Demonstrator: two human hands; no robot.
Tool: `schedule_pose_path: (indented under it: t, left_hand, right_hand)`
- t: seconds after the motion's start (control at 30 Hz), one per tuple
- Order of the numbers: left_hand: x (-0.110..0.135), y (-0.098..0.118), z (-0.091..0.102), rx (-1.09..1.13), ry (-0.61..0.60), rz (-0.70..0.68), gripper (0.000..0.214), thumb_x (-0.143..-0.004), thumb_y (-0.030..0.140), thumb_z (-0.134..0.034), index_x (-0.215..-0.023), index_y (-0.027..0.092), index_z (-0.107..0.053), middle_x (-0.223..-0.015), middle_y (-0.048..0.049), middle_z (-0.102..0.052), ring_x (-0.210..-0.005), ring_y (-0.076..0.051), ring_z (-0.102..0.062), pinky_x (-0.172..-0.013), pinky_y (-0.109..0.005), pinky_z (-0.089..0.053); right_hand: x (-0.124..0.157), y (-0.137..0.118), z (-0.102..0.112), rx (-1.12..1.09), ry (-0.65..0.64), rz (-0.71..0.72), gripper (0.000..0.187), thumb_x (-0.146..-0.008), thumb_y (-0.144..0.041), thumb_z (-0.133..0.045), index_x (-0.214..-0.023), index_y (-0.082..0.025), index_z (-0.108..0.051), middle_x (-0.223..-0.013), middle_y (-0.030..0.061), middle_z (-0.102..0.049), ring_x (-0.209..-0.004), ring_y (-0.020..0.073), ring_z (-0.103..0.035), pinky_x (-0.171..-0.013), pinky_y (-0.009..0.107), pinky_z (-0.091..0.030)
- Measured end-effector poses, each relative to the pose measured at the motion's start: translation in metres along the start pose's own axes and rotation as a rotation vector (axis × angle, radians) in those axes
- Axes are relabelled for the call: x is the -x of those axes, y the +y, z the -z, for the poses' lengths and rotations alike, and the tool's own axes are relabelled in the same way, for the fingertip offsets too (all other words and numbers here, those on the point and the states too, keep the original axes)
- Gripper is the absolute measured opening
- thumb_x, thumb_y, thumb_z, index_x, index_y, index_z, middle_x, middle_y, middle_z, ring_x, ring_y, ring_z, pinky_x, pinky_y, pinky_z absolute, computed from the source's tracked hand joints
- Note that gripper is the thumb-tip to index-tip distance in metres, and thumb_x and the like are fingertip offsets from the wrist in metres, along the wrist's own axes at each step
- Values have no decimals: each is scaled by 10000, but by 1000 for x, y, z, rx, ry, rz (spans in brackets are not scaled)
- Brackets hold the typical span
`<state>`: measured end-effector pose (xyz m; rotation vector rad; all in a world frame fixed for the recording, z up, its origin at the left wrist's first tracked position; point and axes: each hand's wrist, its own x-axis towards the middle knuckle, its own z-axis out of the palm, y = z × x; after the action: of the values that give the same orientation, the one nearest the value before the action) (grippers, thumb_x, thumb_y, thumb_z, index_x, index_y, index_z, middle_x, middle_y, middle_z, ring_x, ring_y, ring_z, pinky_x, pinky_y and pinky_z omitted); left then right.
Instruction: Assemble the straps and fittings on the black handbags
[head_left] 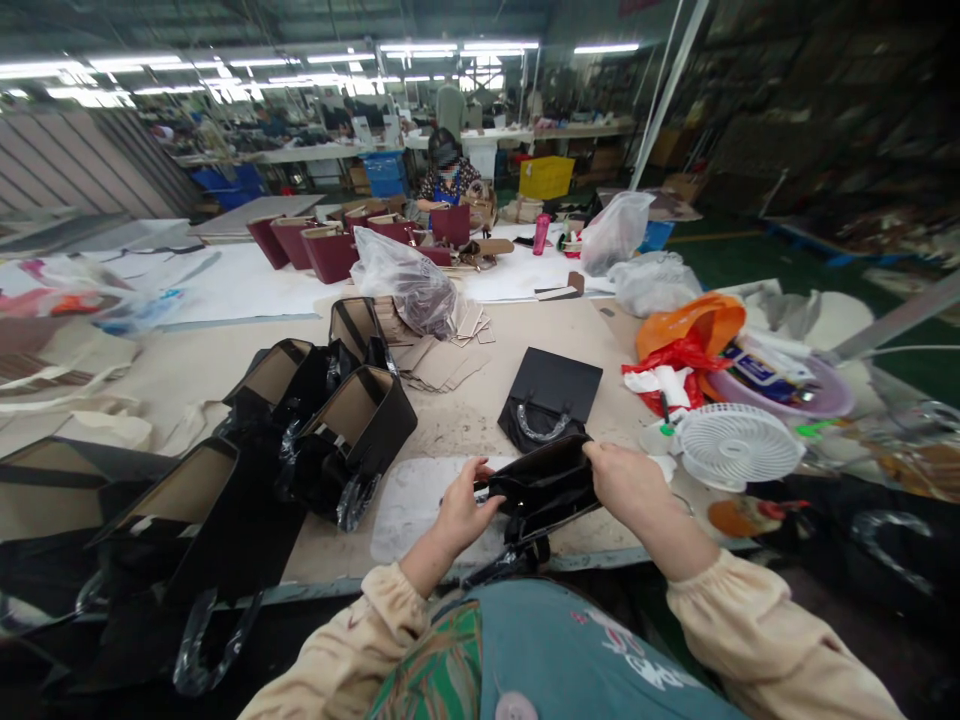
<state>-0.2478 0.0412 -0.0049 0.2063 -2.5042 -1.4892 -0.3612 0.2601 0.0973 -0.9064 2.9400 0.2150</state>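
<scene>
Both hands hold a black handbag (551, 485) at the table's front edge, its open mouth facing me. My left hand (466, 505) grips the left end of its rim, thumb and fingers closed on it. At the opposite end, my right hand (630, 482) is closed round the upper right corner. Just beyond lies another black handbag (555, 385), its curved handle wrapped in clear plastic. To the left stand several black bag bodies (375, 420) with open tops and beige linings. A pale sheet (420, 505) lies under my left hand.
A white fan (739, 445) and a purple basin (795, 390) with bags in it stand at the right. Beige card pieces (442, 365) lie behind the black bags. Maroon bags (330, 255) line the far table, where a person (450, 175) sits.
</scene>
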Motion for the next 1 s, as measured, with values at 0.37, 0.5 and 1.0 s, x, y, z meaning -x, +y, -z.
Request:
schedule_pose_path:
  t: [0.37,0.5,1.0]
  left_hand:
    - [-8,3,1,3,-100,-79,479,-695,174,-607,-1161,159,-499,-1144,-92,-577,-1050,-219,-541,-930,-367,-433]
    - [-13,3,-4,-39,-44,-13,430,-709,274,-648,-1110,160,-543,-1087,-87,-614,-997,-218,-570,-898,-365,-452]
    - [-14,2,-15,101,30,65,240,-744,274,-633,-961,177,-660,-924,-52,-689,-853,-184,-630,-829,-323,-493]
  right_hand:
    - [-6,-44,-8,-209,25,370,289,-764,-188,-533,-1041,-219,-612,-964,57,-645,-972,227,-495,-818,339,-324]
    - [-13,-44,-21,-204,0,339,175,-842,-279,-496,-861,-235,-664,-822,36,-658,-866,199,-548,-850,354,-306]
    - [-20,-36,-32,-434,212,330,201,-806,-367,-583,-945,-233,-638,-916,41,-672,-895,196,-570,-853,372,-321]
